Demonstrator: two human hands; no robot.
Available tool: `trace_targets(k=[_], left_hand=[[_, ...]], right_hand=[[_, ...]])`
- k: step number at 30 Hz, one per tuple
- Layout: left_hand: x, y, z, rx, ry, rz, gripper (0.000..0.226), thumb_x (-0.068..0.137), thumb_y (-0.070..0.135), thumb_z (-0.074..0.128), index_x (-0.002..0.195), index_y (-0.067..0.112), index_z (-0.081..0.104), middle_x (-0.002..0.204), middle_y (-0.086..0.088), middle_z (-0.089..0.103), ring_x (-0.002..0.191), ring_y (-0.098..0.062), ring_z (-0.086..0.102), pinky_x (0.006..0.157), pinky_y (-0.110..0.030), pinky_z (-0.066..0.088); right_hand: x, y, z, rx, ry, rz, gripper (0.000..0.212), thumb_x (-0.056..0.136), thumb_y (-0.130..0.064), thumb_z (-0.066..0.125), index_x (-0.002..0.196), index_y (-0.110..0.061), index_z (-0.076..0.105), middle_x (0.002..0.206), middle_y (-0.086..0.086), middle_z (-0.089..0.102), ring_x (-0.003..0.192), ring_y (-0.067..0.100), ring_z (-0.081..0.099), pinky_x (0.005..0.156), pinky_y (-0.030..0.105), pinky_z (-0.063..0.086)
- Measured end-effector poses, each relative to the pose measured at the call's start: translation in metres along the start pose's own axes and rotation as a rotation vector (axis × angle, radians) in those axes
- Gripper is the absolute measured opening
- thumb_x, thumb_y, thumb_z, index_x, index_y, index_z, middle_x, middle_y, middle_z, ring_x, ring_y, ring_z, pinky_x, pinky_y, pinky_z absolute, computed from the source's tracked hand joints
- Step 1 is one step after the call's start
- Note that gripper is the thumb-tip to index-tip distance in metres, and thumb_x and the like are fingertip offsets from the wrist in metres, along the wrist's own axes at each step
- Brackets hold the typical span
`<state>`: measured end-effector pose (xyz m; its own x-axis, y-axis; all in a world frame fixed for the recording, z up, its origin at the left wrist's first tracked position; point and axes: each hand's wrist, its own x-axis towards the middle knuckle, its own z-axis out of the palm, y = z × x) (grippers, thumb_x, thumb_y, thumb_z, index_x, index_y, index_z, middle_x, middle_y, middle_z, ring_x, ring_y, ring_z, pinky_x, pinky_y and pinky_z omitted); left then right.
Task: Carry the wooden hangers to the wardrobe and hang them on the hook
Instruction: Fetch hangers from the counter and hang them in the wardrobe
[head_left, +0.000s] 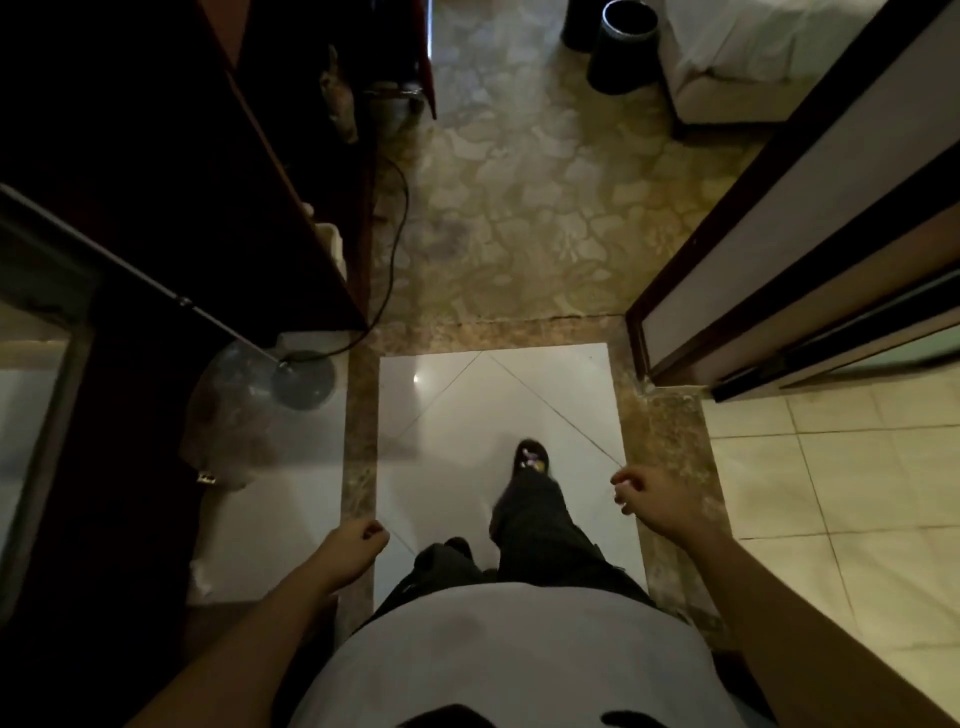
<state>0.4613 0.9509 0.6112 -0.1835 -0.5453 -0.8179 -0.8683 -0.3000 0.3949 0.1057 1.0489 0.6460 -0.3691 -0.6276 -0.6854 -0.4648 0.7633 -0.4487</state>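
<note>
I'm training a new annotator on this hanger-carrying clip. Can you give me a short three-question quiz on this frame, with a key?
1. True or false: the left hand grips a wooden hanger.
2. Which of these stands on the floor beside the bed corner? A) black bin B) chair C) suitcase
3. Short answer: which surface is the forward foot on?
Key: 1 false; it holds nothing, and neither does the right hand. 2 A. 3 the white tile.
</note>
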Motion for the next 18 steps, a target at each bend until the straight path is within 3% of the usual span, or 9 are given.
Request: trace_targets(k=[2, 4, 7, 10, 13, 15, 18], left_hand=[[0.019, 0.036, -0.014, -0.009, -0.013, 0.024, 0.013, 0.094, 0.016, 0.048, 0.084, 0.015, 0.056, 0.089, -0.011, 0.061, 0.083, -0.024, 0.059, 0.082, -0.036, 0.049], [0.042, 0.077, -0.028, -0.031, -0.020, 0.053, 0.012, 0.094, 0.015, 0.047, 0.091, 0.009, 0.057, 0.091, -0.012, 0.059, 0.085, -0.024, 0.057, 0.081, -0.035, 0.048], [0.076, 0.142, -0.052, -0.072, -0.002, 0.095, 0.014, 0.095, 0.017, 0.046, 0.097, 0.007, 0.056, 0.097, -0.014, 0.059, 0.094, -0.029, 0.059, 0.089, -0.040, 0.048], [0.103, 0.205, -0.077, -0.109, 0.017, 0.119, 0.012, 0.095, 0.017, 0.046, 0.091, 0.011, 0.056, 0.097, -0.013, 0.058, 0.091, -0.028, 0.059, 0.093, -0.045, 0.049], [0.122, 0.261, -0.095, -0.179, 0.062, 0.152, 0.017, 0.095, 0.014, 0.046, 0.080, 0.019, 0.054, 0.090, -0.008, 0.056, 0.090, -0.024, 0.056, 0.081, -0.034, 0.048], [0.132, 0.284, -0.107, -0.219, 0.094, 0.155, 0.013, 0.095, 0.014, 0.043, 0.089, 0.013, 0.055, 0.087, -0.003, 0.055, 0.090, -0.022, 0.055, 0.073, -0.026, 0.044], [0.145, 0.293, -0.123, -0.246, 0.128, 0.110, 0.013, 0.095, 0.013, 0.043, 0.100, 0.008, 0.055, 0.093, -0.009, 0.057, 0.093, -0.025, 0.056, 0.079, -0.029, 0.045]], right_hand=[[0.012, 0.012, -0.009, 0.021, -0.014, 0.085, 0.026, 0.094, -0.007, 0.043, 0.110, 0.004, 0.060, 0.093, 0.015, 0.061, 0.079, 0.019, 0.058, 0.065, 0.018, 0.048], [0.028, 0.019, -0.022, 0.042, -0.035, 0.151, 0.024, 0.095, -0.009, 0.042, 0.105, 0.004, 0.060, 0.091, 0.015, 0.058, 0.072, 0.012, 0.051, 0.054, 0.008, 0.039], [0.060, 0.025, -0.050, 0.088, -0.032, 0.195, 0.018, 0.096, -0.008, 0.041, 0.095, -0.002, 0.058, 0.078, 0.006, 0.054, 0.065, 0.005, 0.046, 0.050, 0.009, 0.034], [0.096, 0.015, -0.088, 0.101, -0.056, 0.223, 0.021, 0.096, -0.007, 0.041, 0.085, 0.000, 0.058, 0.073, 0.007, 0.053, 0.062, 0.009, 0.047, 0.045, 0.007, 0.038], [0.136, -0.012, -0.131, 0.059, -0.070, 0.174, 0.021, 0.096, -0.009, 0.042, 0.087, -0.002, 0.060, 0.073, 0.005, 0.054, 0.064, 0.009, 0.049, 0.053, 0.013, 0.041], [0.169, -0.032, -0.156, 0.011, -0.085, 0.118, 0.021, 0.094, -0.007, 0.044, 0.087, 0.001, 0.062, 0.081, 0.015, 0.060, 0.068, 0.014, 0.053, 0.062, 0.022, 0.046], [0.214, -0.080, -0.190, -0.048, -0.120, 0.023, 0.020, 0.093, -0.008, 0.046, 0.102, 0.002, 0.061, 0.087, 0.011, 0.061, 0.077, 0.017, 0.057, 0.062, 0.020, 0.044]])
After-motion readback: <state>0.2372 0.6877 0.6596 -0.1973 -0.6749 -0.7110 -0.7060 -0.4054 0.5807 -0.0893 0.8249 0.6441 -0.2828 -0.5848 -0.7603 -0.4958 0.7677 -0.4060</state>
